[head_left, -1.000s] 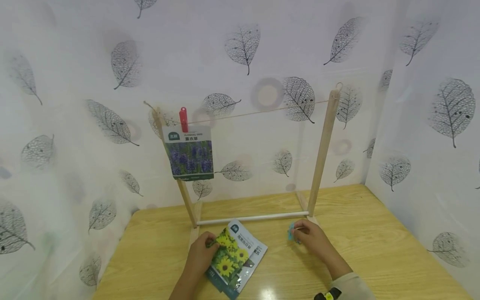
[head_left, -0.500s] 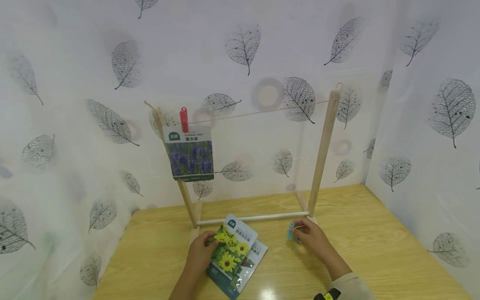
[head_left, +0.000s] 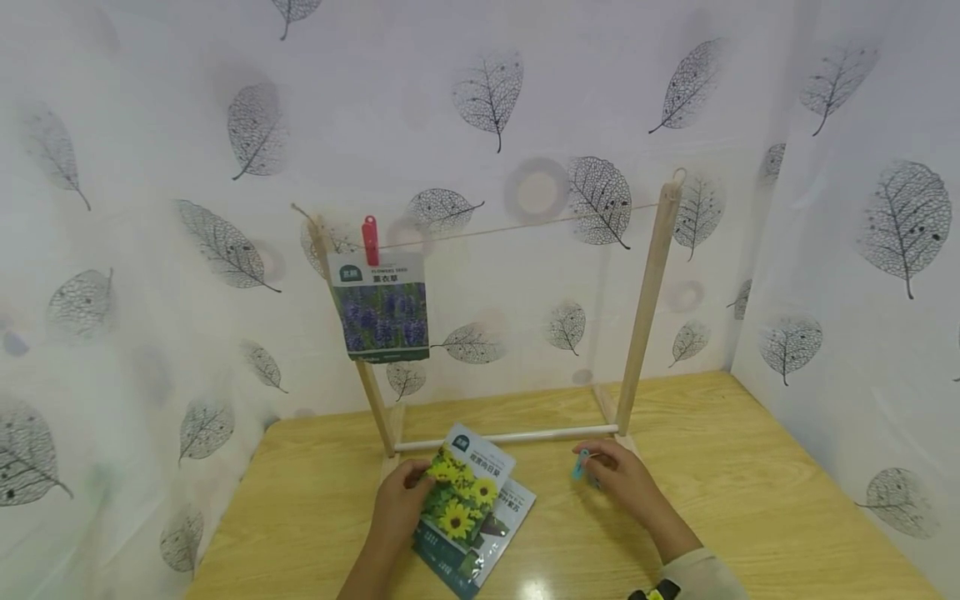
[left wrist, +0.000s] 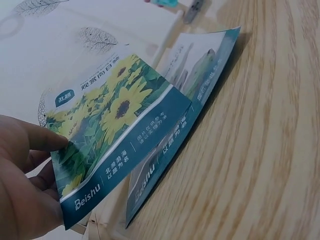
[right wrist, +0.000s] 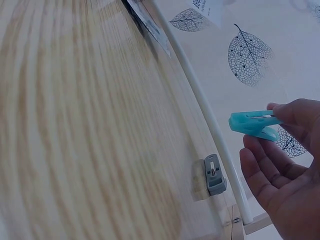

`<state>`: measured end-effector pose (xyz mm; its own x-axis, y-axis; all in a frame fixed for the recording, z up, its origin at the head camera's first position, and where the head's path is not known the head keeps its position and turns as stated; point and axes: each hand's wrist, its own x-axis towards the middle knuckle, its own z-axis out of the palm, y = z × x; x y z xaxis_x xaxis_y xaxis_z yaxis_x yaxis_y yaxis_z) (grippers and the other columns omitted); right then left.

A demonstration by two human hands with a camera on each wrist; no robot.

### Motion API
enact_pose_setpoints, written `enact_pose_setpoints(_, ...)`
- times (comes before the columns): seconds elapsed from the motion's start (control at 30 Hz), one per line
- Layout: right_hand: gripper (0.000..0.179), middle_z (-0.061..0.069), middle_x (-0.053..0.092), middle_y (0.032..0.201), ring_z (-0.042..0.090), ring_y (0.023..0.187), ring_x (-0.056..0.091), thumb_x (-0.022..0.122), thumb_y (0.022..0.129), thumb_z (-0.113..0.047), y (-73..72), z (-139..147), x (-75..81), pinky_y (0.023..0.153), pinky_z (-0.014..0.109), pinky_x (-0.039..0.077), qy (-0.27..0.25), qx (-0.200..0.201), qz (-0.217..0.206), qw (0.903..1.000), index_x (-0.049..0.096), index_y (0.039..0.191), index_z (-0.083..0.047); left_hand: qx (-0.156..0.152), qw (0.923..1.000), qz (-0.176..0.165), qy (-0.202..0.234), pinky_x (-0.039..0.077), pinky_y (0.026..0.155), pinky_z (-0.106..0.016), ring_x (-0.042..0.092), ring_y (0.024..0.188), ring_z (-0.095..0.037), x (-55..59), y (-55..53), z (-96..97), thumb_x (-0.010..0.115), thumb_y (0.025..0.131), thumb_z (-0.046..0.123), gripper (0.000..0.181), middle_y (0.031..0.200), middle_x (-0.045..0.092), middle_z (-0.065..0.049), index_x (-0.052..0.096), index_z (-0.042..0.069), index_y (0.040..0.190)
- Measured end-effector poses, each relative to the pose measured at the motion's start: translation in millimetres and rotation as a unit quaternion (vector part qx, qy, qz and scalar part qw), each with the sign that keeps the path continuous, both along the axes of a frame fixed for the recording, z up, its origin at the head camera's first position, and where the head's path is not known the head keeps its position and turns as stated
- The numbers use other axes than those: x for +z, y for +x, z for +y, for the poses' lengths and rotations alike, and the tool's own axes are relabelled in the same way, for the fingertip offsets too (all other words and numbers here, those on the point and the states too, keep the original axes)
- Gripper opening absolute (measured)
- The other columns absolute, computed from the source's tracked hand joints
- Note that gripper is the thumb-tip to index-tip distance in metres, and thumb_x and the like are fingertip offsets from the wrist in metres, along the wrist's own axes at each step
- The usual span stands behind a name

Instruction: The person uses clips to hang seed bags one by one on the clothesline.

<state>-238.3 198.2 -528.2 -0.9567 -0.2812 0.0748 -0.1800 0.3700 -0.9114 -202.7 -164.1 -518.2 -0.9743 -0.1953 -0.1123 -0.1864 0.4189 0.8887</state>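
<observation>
My left hand (head_left: 399,506) pinches the left edge of a seed packet with yellow sunflowers (head_left: 459,500), thumb on its front. In the left wrist view it is tilted up off a second seed packet (left wrist: 205,65), which lies on the table and is partly covered. Over on the right, my right hand (head_left: 628,482) holds a turquoise clothespin (right wrist: 250,121) between thumb and fingers, just above the table. A lavender seed packet (head_left: 382,321) hangs from a string (head_left: 510,227), under a red clothespin (head_left: 371,242).
Two wooden posts (head_left: 647,317) carry the string, joined low down by a white rod (head_left: 517,435). On the table (head_left: 300,508), a grey clothespin (right wrist: 215,174) lies beside the rod, near my right hand. A leaf-patterned sheet (head_left: 510,100) stands behind.
The sunflower packet has risen and shifted up and left in the head view, showing more of the packet beneath. My right hand, with the turquoise clothespin, has barely moved.
</observation>
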Motion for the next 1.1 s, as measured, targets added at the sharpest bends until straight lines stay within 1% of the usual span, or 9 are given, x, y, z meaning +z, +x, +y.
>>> enact_pose_setpoints(0.17,0.034,0.016,0.059,0.127,0.024,0.111,0.060,0.052,0.100,-0.033,0.6,-1,0.4,0.088,0.030,0.052,0.001,-0.007,-0.004,1.0000,0.059,0.125,-0.012,0.013,0.9998,0.001,0.015,0.051,0.090,-0.039,0.060,0.101,-0.017,2.3,-0.3,-0.5,0.061,0.092,0.024,0.022,0.113,0.066,-0.004,0.066,0.016,0.111)
enact_pose_setpoints(0.27,0.032,0.014,0.059,0.126,0.025,0.111,0.060,0.053,0.100,-0.032,1.3,-2,1.4,0.087,0.031,0.052,-0.004,-0.017,-0.011,0.9998,0.060,0.124,-0.012,0.018,0.9996,0.000,0.022,0.050,0.093,-0.042,0.061,0.106,-0.019,2.4,-0.6,-1.7,0.062,0.091,0.025,0.024,0.118,0.066,-0.005,0.065,0.016,0.113)
enact_pose_setpoints(0.37,0.029,0.013,0.060,0.125,0.025,0.109,0.060,0.053,0.099,-0.029,1.7,-3,2.4,0.086,0.032,0.051,-0.009,-0.024,-0.009,0.9996,0.060,0.123,-0.013,0.020,0.9994,0.004,0.029,0.050,0.093,-0.042,0.061,0.106,-0.019,1.3,-0.8,-3.0,0.063,0.091,0.025,0.025,0.118,0.066,-0.005,0.066,0.015,0.114)
enact_pose_setpoints(0.47,0.030,0.013,0.060,0.122,0.023,0.106,0.061,0.054,0.099,-0.030,1.6,-3,3.0,0.084,0.032,0.052,-0.006,-0.026,-0.001,0.9996,0.060,0.123,-0.013,0.018,0.9993,0.012,0.031,0.051,0.092,-0.039,0.061,0.103,-0.019,0.8,-0.7,-3.5,0.063,0.091,0.023,0.024,0.115,0.067,-0.006,0.066,0.014,0.113)
enact_pose_setpoints(0.6,0.032,0.013,0.062,0.118,0.017,0.101,0.062,0.055,0.098,-0.033,1.5,-3,3.7,0.082,0.031,0.053,-0.001,-0.028,0.013,0.9995,0.061,0.122,-0.012,0.019,0.9989,0.023,0.036,0.051,0.089,-0.037,0.062,0.101,-0.017,3.0,-1.8,-3.7,0.064,0.091,0.020,0.024,0.112,0.067,-0.006,0.064,0.013,0.113)
enact_pose_setpoints(0.73,0.033,0.014,0.062,0.118,0.013,0.099,0.062,0.056,0.098,-0.034,2.0,-3,4.2,0.081,0.030,0.053,0.000,-0.028,0.020,0.9994,0.062,0.122,-0.012,0.022,0.9983,0.023,0.049,0.051,0.086,-0.034,0.062,0.099,-0.017,6.0,-2.6,-4.5,0.065,0.090,0.019,0.026,0.112,0.067,-0.006,0.063,0.012,0.114)
enact_pose_setpoints(0.87,0.029,0.013,0.061,0.121,0.012,0.099,0.062,0.056,0.097,-0.036,2.3,-2,4.9,0.083,0.030,0.054,-0.001,-0.032,0.012,0.9994,0.063,0.120,-0.020,0.022,0.9980,0.020,0.057,0.051,0.085,-0.033,0.061,0.100,-0.018,8.1,-2.6,-5.4,0.067,0.088,0.017,0.028,0.112,0.065,-0.008,0.062,0.011,0.116)
enact_pose_setpoints(0.97,0.025,0.010,0.061,0.121,0.015,0.100,0.063,0.056,0.097,-0.037,1.9,-2,5.3,0.083,0.032,0.054,0.002,-0.039,0.012,0.9992,0.063,0.118,-0.025,0.025,0.9978,0.014,0.060,0.051,0.086,-0.034,0.061,0.101,-0.018,10.3,-2.7,-5.6,0.068,0.088,0.017,0.030,0.114,0.063,-0.008,0.061,0.012,0.117)
enact_pose_setpoints(1.1,0.025,0.005,0.062,0.116,0.020,0.100,0.063,0.056,0.097,-0.037,1.4,-1,6.7,0.081,0.032,0.054,0.010,-0.045,0.026,0.9986,0.063,0.118,-0.024,0.025,0.9969,0.004,0.074,0.052,0.083,-0.033,0.061,0.101,-0.019,12.7,-2.5,-5.1,0.067,0.088,0.018,0.033,0.118,0.062,-0.009,0.060,0.012,0.120)
